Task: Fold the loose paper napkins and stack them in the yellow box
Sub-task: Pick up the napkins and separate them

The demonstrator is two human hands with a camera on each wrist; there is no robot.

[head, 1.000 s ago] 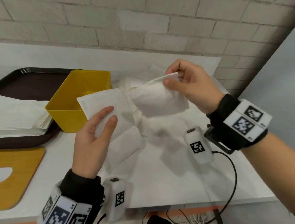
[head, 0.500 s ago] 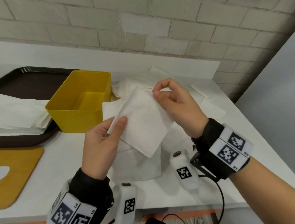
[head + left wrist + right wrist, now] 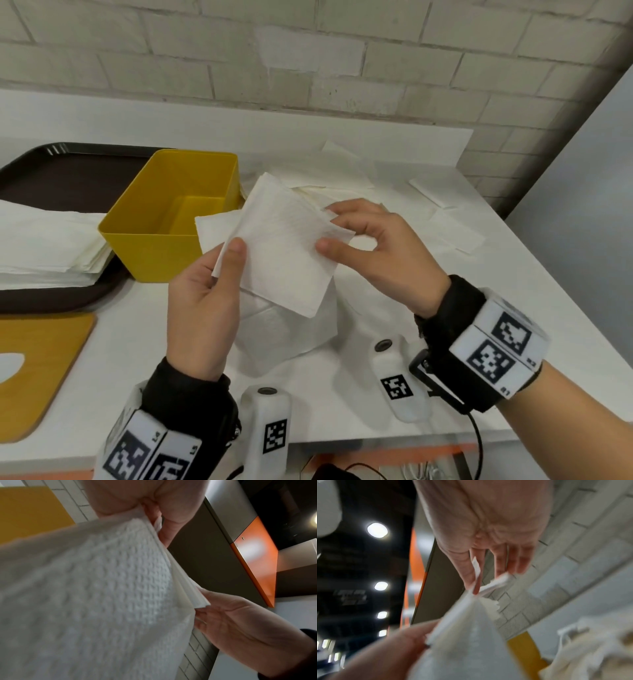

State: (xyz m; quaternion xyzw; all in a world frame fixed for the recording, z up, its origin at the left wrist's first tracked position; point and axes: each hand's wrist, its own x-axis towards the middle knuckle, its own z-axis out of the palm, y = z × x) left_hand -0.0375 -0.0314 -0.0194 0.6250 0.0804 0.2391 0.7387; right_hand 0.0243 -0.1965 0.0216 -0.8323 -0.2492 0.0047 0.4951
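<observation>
Pinching a folded napkin between both hands in the air: left hand gripping its lower-left edge under the thumb, right hand nipping its right corner. Hovering just right of the yellow box, above loose napkins lying on the white table.

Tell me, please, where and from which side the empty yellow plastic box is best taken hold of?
Grip the yellow plastic box by its rim, from above on the near long wall. It stands upright with its top open and nothing inside; the dark tray crowds its left side, loose white paper napkins its right.
</observation>
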